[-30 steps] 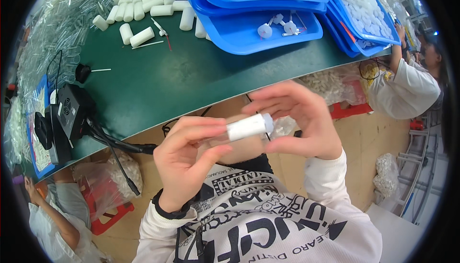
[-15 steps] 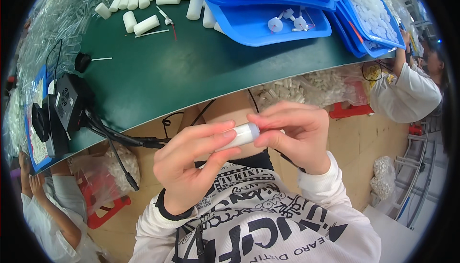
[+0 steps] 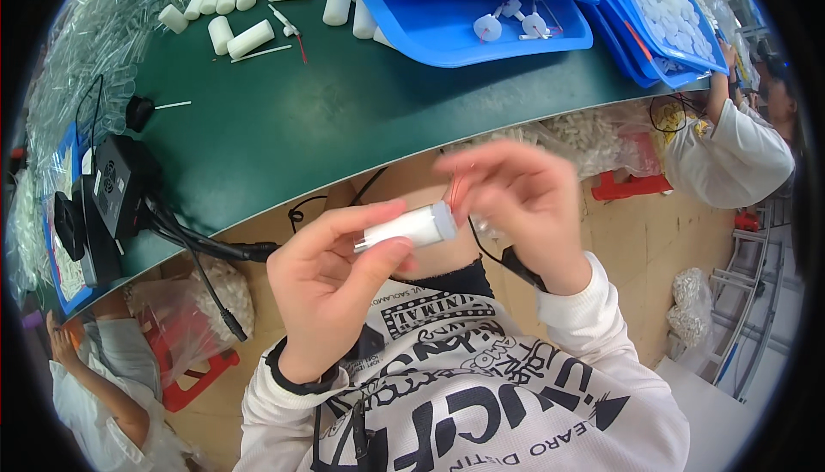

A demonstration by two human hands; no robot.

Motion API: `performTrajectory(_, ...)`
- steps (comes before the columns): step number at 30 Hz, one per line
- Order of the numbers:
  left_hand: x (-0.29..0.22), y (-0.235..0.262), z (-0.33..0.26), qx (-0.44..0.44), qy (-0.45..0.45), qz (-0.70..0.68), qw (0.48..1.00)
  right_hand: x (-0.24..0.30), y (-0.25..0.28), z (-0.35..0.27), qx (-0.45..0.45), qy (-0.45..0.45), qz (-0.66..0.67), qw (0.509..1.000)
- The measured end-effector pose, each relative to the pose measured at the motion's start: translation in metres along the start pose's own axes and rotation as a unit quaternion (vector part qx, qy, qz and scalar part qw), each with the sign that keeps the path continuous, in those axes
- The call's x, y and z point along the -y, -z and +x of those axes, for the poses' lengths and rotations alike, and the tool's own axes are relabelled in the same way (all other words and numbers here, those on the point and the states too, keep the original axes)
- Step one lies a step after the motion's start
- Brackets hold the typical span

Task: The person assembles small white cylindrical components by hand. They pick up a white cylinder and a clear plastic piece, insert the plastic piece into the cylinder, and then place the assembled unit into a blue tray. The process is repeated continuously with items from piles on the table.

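Above my lap, my left hand pinches a clear tube with a white filling between thumb and fingers. The tube lies nearly level, with a pale cap on its right end. Close beside that cap is my right hand, its fingers spread and somewhat blurred. A thin reddish strand shows between the cap and the right fingertips; whether they touch it is hard to see.
White cylinders, a small white part with a red wire and stacked blue trays stand on the green table. Clear tubes heap up at left, near a black device with cables. Co-workers sit on both sides.
My right hand has spread its fingers and come off the capped end, moving slightly up. The tube has shifted a little left and down, showing more of its length.
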State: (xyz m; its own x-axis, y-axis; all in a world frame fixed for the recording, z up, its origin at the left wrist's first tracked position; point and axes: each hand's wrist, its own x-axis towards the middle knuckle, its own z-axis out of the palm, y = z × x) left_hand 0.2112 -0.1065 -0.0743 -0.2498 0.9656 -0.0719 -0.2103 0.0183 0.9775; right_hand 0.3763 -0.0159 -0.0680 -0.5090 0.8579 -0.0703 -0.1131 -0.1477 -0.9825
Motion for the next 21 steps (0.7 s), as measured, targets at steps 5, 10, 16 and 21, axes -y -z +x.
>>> performTrajectory(5,-0.007,0.005,0.002,0.058,0.115,-0.132,0.983,0.01,0.014,-0.001,0.013,0.381,-0.349,0.856)
performTrajectory(10,-0.016,-0.002,-0.005,0.107,0.126,-0.094,0.982,0.001,0.006,0.007,0.103,0.391,-0.322,0.856)
performTrajectory(16,-0.021,-0.006,-0.012,0.101,0.071,0.044,0.991,0.002,0.006,0.003,0.119,0.379,-0.291,0.87)
performTrajectory(21,-0.01,-0.008,-0.015,0.078,0.035,0.055,0.995,0.002,0.002,-0.003,0.108,0.398,-0.344,0.844)
